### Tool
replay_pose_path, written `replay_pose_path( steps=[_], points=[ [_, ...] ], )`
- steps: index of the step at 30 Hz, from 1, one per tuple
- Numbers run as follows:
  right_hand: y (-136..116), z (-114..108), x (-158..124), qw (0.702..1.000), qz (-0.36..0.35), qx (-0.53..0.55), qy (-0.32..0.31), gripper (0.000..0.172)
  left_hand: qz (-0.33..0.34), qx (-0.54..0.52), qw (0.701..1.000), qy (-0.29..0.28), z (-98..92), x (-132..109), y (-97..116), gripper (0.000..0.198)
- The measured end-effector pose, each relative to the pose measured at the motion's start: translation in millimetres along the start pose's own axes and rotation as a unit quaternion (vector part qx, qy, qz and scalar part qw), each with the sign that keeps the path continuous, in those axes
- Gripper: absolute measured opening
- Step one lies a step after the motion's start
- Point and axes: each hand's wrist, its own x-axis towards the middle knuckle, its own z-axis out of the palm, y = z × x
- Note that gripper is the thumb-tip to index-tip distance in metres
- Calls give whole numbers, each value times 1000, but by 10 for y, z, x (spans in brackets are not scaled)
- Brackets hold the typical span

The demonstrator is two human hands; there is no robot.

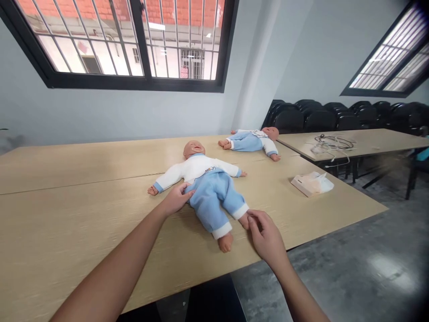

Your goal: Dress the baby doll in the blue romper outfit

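Observation:
A baby doll lies on its back on the table, its head toward the wall. It wears a white top with blue cuffs and light blue trousers with white cuffs. My left hand is closed at the trousers' waist on the doll's left-hand side in view. Down at the right-hand leg, my right hand pinches around the white cuff and the bare foot; its fingertips partly hide that foot. The other bare foot sticks out of its cuff near the table's front edge.
A second doll in similar clothes lies farther back. An open tissue pack sits to the right on the wooden table. Coiled cables rest on another table, before stacked black chairs. A barred window is above.

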Motion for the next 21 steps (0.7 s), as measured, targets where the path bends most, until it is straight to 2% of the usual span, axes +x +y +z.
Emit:
replay_pose_path(
  steps=[3,6,7,8,10,12,13,16,19,21],
  points=[
    [-21,-2,-19,998,-35,-36,27,24,21,-28,999,28,24,-11,6,42],
    [-203,31,-150,982,-100,-85,135,21,38,-84,995,46,69,50,-19,54],
    [-301,62,-220,977,-126,-87,149,23,38,-104,993,44,86,76,-29,58],
    [-408,106,-295,977,-150,-76,132,26,32,-123,991,38,99,102,-40,62],
    [-610,224,-435,981,-179,-54,45,38,3,-157,987,20,105,137,-56,69],
    [-745,354,-525,983,-172,-62,-8,51,-34,-181,983,4,77,139,-58,67],
    [-776,411,-546,985,-158,-71,-12,54,-52,-187,981,-4,54,126,-50,62],
    [-757,507,-535,991,-115,-75,7,47,-90,-187,978,-24,-19,50,10,49],
    [-684,498,-497,993,-103,-61,10,45,-124,-191,972,-63,-51,-17,75,54],
    [-661,462,-491,993,-104,-50,5,45,-131,-207,968,-52,-59,-14,84,52]
  ],
)
